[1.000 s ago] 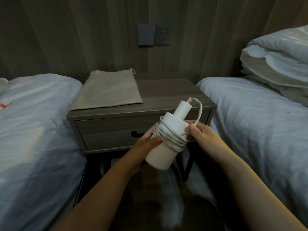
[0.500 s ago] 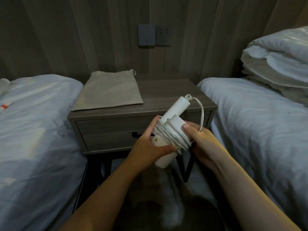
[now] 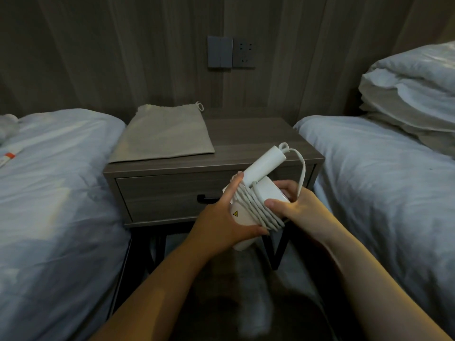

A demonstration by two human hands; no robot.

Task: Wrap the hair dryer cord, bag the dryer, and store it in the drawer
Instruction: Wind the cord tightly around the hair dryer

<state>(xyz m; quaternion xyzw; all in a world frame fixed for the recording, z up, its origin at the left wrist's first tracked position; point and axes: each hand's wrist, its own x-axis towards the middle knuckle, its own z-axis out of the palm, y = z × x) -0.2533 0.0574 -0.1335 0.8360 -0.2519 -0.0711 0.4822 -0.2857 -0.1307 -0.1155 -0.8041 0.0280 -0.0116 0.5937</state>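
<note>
Both hands are on the hair dryer, held in the air in front of the nightstand, just ahead of the drawer. The drawer is closed, with its dark handle partly hidden by the left hand.

The left hand wraps the dryer body from the left, thumb underneath and index finger lying up along the coils. The right hand grips the other side, thumb pressing the body beside the coils and fingers curled behind.

The cord is wound in several turns round the body. One loose loop arcs from the handle end down behind the right hand. I can't see the plug.

Surface: the wood-grain nightstand top has the beige drawstring bag lying flat on its left half, mouth toward the wall, well apart from the dryer. The stand sits on dark legs.

Room: dim, with a wood-panel wall carrying a switch plate and a socket side by side above the stand. There's a left bed and a right bed, both in white linen. Folded bedding is stacked on the right bed. A small orange-tipped item lies at the left bed's edge, too small for me to identify.
</note>
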